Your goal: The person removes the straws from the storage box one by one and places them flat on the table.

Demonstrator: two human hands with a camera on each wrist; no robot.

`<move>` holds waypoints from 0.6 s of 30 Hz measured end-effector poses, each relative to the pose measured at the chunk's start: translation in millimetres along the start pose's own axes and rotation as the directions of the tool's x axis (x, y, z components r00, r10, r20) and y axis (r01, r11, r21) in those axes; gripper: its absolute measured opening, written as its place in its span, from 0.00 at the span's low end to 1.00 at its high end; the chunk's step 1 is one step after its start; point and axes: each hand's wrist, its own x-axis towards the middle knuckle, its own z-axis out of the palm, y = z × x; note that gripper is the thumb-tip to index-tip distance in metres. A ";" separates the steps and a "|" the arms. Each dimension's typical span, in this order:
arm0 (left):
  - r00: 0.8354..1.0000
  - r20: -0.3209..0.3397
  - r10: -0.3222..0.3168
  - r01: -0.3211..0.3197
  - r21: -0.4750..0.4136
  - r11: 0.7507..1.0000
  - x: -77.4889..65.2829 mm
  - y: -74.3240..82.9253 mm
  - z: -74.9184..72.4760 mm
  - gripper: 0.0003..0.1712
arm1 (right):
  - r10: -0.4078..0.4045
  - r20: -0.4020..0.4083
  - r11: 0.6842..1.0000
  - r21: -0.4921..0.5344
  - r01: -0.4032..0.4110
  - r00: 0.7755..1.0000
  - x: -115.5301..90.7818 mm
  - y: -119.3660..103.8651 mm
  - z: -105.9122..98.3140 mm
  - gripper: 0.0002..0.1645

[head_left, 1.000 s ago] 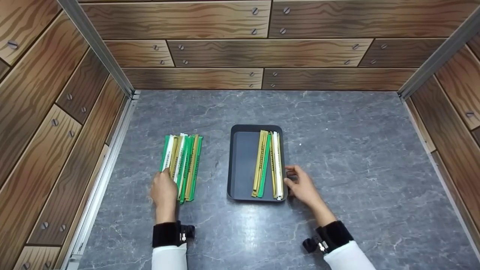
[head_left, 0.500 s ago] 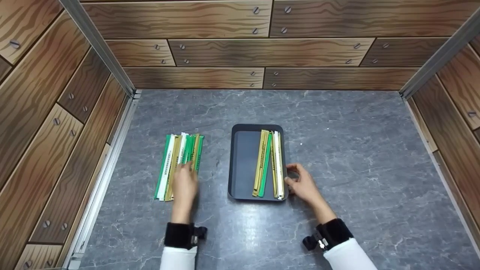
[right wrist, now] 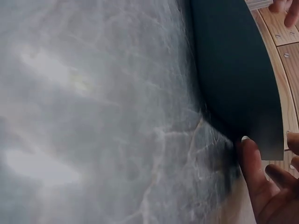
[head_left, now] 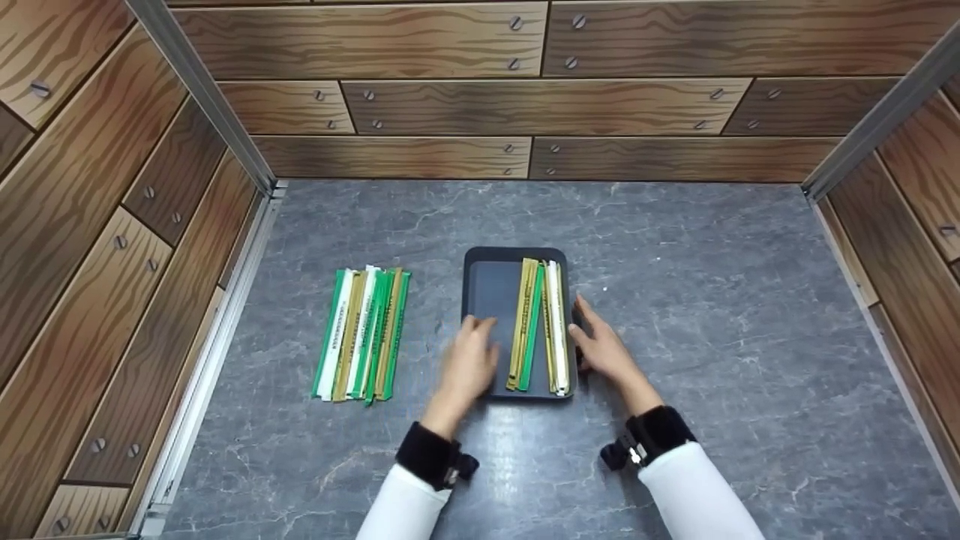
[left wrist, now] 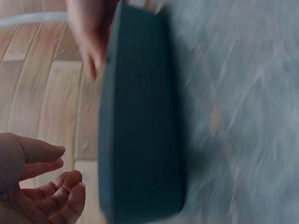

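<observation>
A dark grey rectangular tray (head_left: pixel 486 289) lies in the middle of the head view. Several long, slim wrapped sticks (head_left: pixel 532 330) in gold, green and white fill its right half. My left hand (head_left: pixel 469 360) hangs over the tray's left edge; in the left wrist view its fingers (left wrist: pixel 67 200) are loosely bent with nothing between them. At the tray's right side is my right hand (head_left: pixel 606 349), fingers extended along the wall. Its thumb (right wrist: pixel 250 158) is right at the tray's corner in the right wrist view. A side-by-side row of similar wrapped sticks (head_left: pixel 360 334) lies to the left.
The grey marbled tabletop (head_left: pixel 712 262) surrounds the tray. Wood-patterned panels (head_left: pixel 420 109) wall in the back and both sides, with a metal rail (head_left: pixel 217 352) along the left edge. Each wrist wears a black strap with a small camera.
My left hand has moved right, from the loose row of sticks to the tray's left edge. My right hand has stayed at the right side, its fingers now straighter.
</observation>
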 end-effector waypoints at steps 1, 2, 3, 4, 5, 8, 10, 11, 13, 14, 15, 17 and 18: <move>1.000 0.017 0.008 -0.008 0.008 1.000 1.1 1.9 4.5 0.23 | -0.001 0.006 1.000 -0.009 0.001 1.000 1.6 0.1 -0.1 0.38; 0.999 0.035 0.012 -0.012 0.011 1.000 2.2 3.5 8.7 0.23 | 0.005 0.008 1.000 -0.010 -0.005 1.000 2.9 0.3 0.1 0.37; 0.999 0.053 0.013 -0.014 0.016 1.000 3.1 4.6 12.8 0.23 | 0.008 0.012 1.000 -0.012 -0.008 1.000 3.9 0.8 0.1 0.37; 0.998 0.066 0.012 -0.014 0.023 1.000 3.9 5.4 16.4 0.22 | 0.014 0.016 1.000 -0.009 -0.014 1.000 4.4 1.4 0.2 0.37; 0.997 0.079 0.010 -0.012 0.029 1.000 4.5 6.1 19.6 0.22 | 0.019 0.022 1.000 -0.002 -0.019 1.000 4.5 1.8 0.2 0.37; 0.993 0.118 -0.008 0.003 0.043 0.999 5.5 7.7 26.9 0.22 | 0.034 0.037 0.999 0.026 -0.035 0.999 2.2 3.0 0.0 0.36; 0.990 0.140 -0.023 0.015 0.054 0.998 5.1 8.5 30.1 0.22 | 0.035 0.043 0.998 0.049 -0.037 0.998 -0.7 3.2 0.2 0.36; 0.988 0.151 -0.033 0.024 0.059 0.998 4.6 9.1 31.3 0.22 | 0.033 0.049 0.998 0.061 -0.036 0.998 -2.4 3.2 0.4 0.37; 0.984 0.169 -0.047 0.037 0.063 0.997 4.1 10.4 33.9 0.23 | 0.022 0.057 0.997 0.073 -0.026 0.998 -5.7 3.0 1.3 0.37; 0.983 0.176 -0.057 0.046 0.065 0.997 3.9 11.1 35.2 0.23 | 0.014 0.059 0.997 0.078 -0.019 0.998 -7.3 2.9 1.8 0.37; 0.981 0.182 -0.068 0.057 0.065 0.996 3.6 11.7 36.4 0.23 | 0.009 0.060 0.997 0.080 -0.014 0.998 -8.6 3.2 2.3 0.37; 0.977 0.195 -0.091 0.080 0.066 0.995 3.4 13.0 38.9 0.24 | -0.001 0.061 0.997 0.076 -0.004 0.998 -11.0 3.7 3.2 0.38; 0.975 0.199 -0.103 0.091 0.069 0.994 3.4 13.4 40.2 0.24 | -0.005 0.057 0.997 0.071 0.001 0.998 -11.8 3.9 3.7 0.38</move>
